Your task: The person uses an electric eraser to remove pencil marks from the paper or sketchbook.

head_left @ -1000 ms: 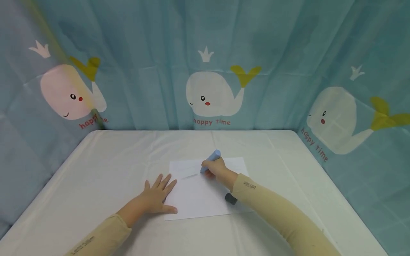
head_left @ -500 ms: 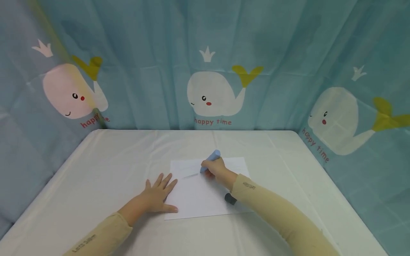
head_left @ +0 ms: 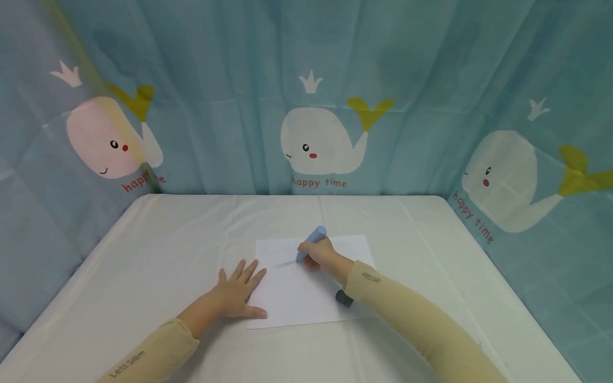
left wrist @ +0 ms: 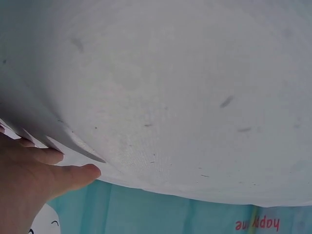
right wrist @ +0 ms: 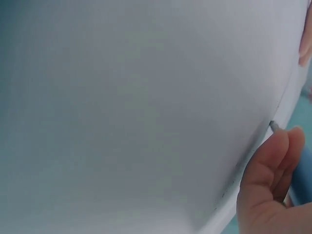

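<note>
A white sheet of paper (head_left: 297, 298) lies on the white-covered table, with a faint grey line (head_left: 284, 264) on its upper part. My right hand (head_left: 320, 252) pinches a light blue pen (head_left: 316, 234), its tip down at the right end of that line. In the right wrist view, thumb and finger of the right hand (right wrist: 268, 180) hold the blue pen (right wrist: 303, 178) near its tip. Fingers spread, my left hand (head_left: 234, 295) rests on the paper's left edge; the left wrist view shows part of that hand (left wrist: 34, 175) too.
A small dark cap-like object (head_left: 344, 298) lies on the paper beside the right sleeve (head_left: 407, 308), partly hidden by it. The white tablecloth (head_left: 158, 250) extends around the sheet. Behind stands a blue-green curtain (head_left: 215, 143) printed with whales.
The right hand and the blue pen have shifted slightly left and down over the paper, and the tip now meets the line. The left hand stays in place on the sheet.
</note>
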A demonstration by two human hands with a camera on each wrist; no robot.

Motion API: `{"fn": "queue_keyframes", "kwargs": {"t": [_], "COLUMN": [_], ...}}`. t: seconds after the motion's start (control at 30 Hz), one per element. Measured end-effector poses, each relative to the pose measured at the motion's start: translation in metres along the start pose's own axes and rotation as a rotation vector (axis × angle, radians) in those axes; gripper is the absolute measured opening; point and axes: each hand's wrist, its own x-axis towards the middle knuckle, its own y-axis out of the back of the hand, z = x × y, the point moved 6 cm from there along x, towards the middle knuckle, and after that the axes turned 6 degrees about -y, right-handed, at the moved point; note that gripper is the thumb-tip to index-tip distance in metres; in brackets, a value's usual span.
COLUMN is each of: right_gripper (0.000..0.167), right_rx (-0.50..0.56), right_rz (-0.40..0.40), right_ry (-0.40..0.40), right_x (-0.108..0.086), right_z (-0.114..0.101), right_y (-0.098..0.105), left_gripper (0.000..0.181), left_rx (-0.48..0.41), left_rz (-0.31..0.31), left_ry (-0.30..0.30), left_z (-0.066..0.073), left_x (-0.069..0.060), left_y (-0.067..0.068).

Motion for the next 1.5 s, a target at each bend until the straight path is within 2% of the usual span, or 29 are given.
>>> {"fn": "queue_keyframes", "kwargs": {"t": [0.43,0.7,1.03,1.33,1.5], "right_gripper": [0.041,0.034,0.035,0.035,0.031], "right_rx": [0.003,0.011,0.003,0.079,0.054], "right_rz": [0.005,0.016,0.018,0.052,0.009], "right_ry": [-0.021,-0.019,-0.019,-0.024,-0.03], "right_x": [-0.003,-0.0029,-0.0036,-0.0013,-0.0047], "right_z": [0.001,0.001,0.0008,0.0002,0.002], "right_y": [-0.0009,-0.0015,-0.0029,0.0023,-0.0024], "left_gripper": [0.106,0.106,0.105,0.105,0.106], "left_rx": [0.001,-0.005,0.003,0.016,0.023], "left_rz": [-0.004,0.0,-0.001,-0.002,-0.012], "left_ry": [0.01,0.003,0.0,0.009,0.017], "left_z": [-0.0013,-0.0017,0.0008,0.0004,-0.0011], "left_x": [-0.0001,0.0014,0.0004,0.0019,0.0024], "left_y": [-0.0025,-0.0033,0.0001,-0.0004,-0.0023]}}
